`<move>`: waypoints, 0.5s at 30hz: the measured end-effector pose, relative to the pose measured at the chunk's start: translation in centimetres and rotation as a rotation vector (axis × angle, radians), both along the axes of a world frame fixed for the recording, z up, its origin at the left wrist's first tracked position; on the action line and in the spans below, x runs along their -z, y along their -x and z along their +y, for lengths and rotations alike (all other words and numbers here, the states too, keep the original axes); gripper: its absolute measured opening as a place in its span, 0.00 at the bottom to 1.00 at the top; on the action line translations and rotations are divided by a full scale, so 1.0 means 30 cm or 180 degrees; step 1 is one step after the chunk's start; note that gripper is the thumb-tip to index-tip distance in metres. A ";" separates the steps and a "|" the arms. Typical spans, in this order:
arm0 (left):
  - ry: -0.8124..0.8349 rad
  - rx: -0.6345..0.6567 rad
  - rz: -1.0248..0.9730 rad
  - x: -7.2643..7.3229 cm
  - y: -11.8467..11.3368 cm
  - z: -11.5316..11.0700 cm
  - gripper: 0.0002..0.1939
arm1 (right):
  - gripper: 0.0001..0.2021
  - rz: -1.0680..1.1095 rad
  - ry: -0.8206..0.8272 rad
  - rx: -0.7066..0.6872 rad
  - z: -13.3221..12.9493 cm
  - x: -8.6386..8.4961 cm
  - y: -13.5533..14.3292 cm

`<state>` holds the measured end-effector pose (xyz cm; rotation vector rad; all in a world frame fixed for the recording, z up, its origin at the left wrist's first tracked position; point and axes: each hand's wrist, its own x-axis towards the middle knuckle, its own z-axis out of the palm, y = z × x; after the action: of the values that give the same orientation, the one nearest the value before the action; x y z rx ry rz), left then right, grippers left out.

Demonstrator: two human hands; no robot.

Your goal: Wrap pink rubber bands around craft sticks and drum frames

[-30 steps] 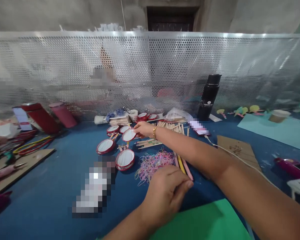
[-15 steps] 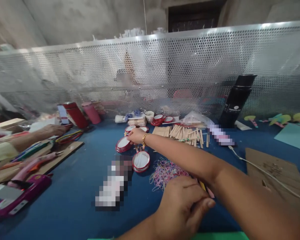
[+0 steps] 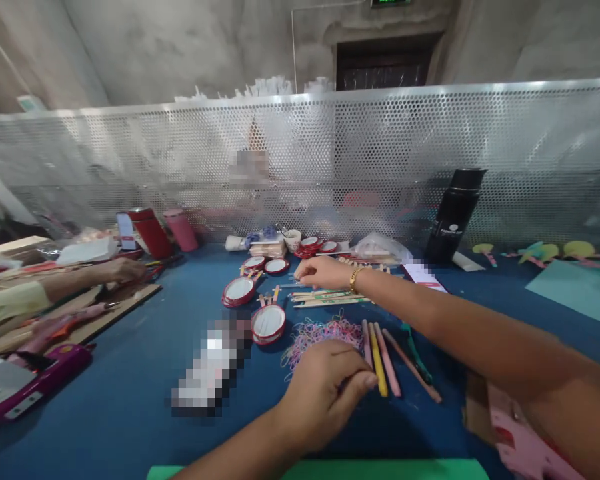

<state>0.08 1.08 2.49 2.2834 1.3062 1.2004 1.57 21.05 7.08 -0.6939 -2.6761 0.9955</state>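
My left hand point(image 3: 330, 393) hovers over the near edge of a pile of thin coloured bands point(image 3: 325, 328), its fingers curled together; whether anything is between them is hidden. Beyond it, my right hand point(image 3: 320, 272), wearing a gold bracelet, reaches across to the pale wooden sticks point(image 3: 330, 298). Its fingertips are pinched on something too small to make out. Left of the sticks lie white discs with red rims point(image 3: 239, 289); another stack point(image 3: 269, 321) stands nearer, with short sticks beside it. Pink and yellow rods point(image 3: 381, 360) lie right of the bands.
A black bottle point(image 3: 453, 217) stands at the back right before a perforated metal screen point(image 3: 380, 133). At the left are another person's hand point(image 3: 123, 270), a red bottle point(image 3: 150, 233) and a purple tool point(image 3: 40, 393). A pink tool point(image 3: 525, 433) lies under my right forearm.
My right hand has moved right, from the red-rimmed discs to the sticks. The view has shifted, and the coloured rods now show. My left hand stays curled near the bands.
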 end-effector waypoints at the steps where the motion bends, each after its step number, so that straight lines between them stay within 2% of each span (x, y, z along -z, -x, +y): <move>1: 0.0067 -0.0032 0.0088 0.000 0.007 0.005 0.18 | 0.10 -0.0058 -0.0107 -0.0166 -0.001 -0.016 -0.044; 4: 0.0182 -0.0143 0.0441 -0.002 0.032 0.026 0.18 | 0.11 -0.0461 -0.0691 -0.0650 -0.019 -0.064 -0.159; 7: 0.0228 -0.0445 0.0670 -0.006 0.059 0.052 0.19 | 0.14 -0.0852 -0.0950 -0.0926 -0.054 -0.091 -0.236; 11: 0.0182 -0.0684 0.0850 -0.008 0.090 0.083 0.18 | 0.15 -0.1207 -0.1220 -0.1340 -0.103 -0.092 -0.289; 15: 0.0144 -0.0772 0.0883 -0.004 0.103 0.095 0.19 | 0.15 -0.1397 -0.1565 -0.1491 -0.142 -0.100 -0.326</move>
<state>-3.01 3.94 2.62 2.3758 1.7324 0.9309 11.34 16.78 10.08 -0.1952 -3.3705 0.2256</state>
